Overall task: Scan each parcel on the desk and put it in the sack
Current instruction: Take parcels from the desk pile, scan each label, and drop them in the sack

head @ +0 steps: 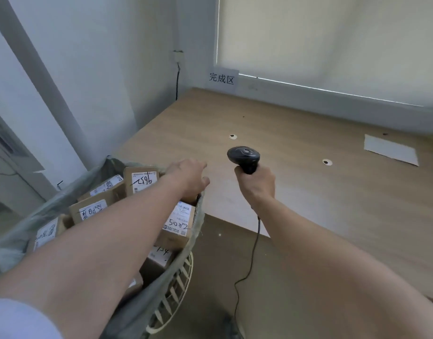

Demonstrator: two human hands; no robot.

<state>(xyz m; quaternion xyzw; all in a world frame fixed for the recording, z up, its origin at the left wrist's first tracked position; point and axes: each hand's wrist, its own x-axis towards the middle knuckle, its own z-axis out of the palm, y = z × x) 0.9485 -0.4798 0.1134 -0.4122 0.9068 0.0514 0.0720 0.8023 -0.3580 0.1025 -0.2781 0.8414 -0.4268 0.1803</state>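
A grey-green sack [147, 302] hangs in a white wire frame [183, 272] at the left of the wooden desk [320, 204]. Several brown parcels with white labels lie inside it, among them one marked 5082 [180, 222] and another standing at the back [140, 179]. My left hand [188, 177] hovers palm down over the sack's rim, just above the 5082 parcel, its fingers relaxed and holding nothing. My right hand [257, 182] grips the black barcode scanner [243, 156] above the desk's near edge. No parcel shows on the desk.
A white sheet of paper [391, 149] lies at the desk's far right. Two cable holes [232, 136] [327, 162] pierce the top. A paper sign [221, 78] hangs on the back wall. The scanner's cable [247, 265] drops to the floor.
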